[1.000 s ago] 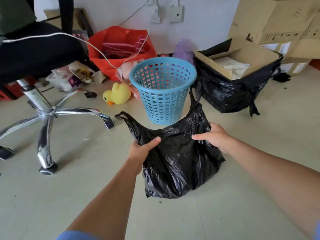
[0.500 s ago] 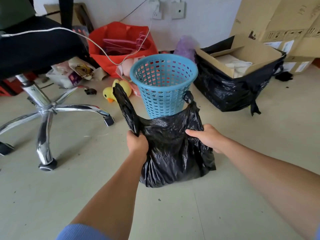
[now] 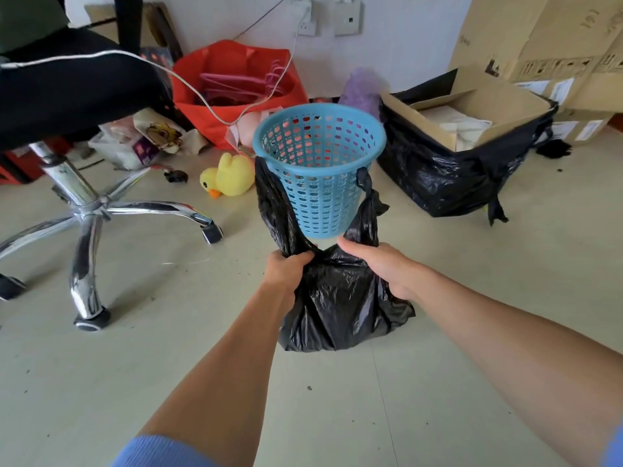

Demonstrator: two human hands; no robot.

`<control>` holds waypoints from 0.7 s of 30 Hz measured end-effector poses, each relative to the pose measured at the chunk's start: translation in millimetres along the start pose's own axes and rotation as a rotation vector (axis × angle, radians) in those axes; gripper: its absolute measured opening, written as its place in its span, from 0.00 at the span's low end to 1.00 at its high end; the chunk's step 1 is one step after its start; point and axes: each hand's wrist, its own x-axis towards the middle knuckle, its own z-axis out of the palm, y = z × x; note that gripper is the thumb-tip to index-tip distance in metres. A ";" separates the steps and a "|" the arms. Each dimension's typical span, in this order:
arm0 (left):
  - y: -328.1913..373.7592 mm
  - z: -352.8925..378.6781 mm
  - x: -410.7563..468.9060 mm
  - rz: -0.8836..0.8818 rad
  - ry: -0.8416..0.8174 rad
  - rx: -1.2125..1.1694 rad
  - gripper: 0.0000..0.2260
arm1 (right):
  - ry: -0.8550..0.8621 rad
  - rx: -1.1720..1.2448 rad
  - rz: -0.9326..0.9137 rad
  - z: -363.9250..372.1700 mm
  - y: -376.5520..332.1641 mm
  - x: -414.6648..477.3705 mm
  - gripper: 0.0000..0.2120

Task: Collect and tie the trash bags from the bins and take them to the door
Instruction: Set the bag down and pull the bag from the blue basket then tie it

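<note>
Bag (image 3: 340,298) black, crinkled, bulging low, both handles (image 3: 269,197) pulled upright; left grip (image 3: 286,267) fisted round one handle's base, right grip (image 3: 381,267) clamped on the other.

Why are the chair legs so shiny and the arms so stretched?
In the head view, the chrome chair legs mirror the room's light as bright glare; the black trash bag glints too; the wide-angle lens stretches both forearms near the bottom edge.
</note>
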 end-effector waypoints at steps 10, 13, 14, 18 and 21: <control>7.2 4.6 -8.0 -0.134 -0.075 -0.106 0.12 | 0.099 0.111 -0.007 10.4 2.4 -2.5 0.12; 6.4 2.9 -8.0 -0.106 -0.235 -0.050 0.22 | 0.006 0.250 -0.021 8.5 -5.2 -4.4 0.18; 6.8 2.1 -8.6 -0.084 -0.282 -0.012 0.25 | -0.008 0.273 -0.029 7.8 -8.6 -6.9 0.18; -0.9 3.2 3.9 -0.094 -0.093 0.037 0.32 | 0.113 0.392 -0.022 8.6 -18.6 -0.2 0.26; 0.8 7.4 3.7 0.039 0.020 0.191 0.08 | 0.120 0.480 -0.005 6.7 -20.5 9.0 0.35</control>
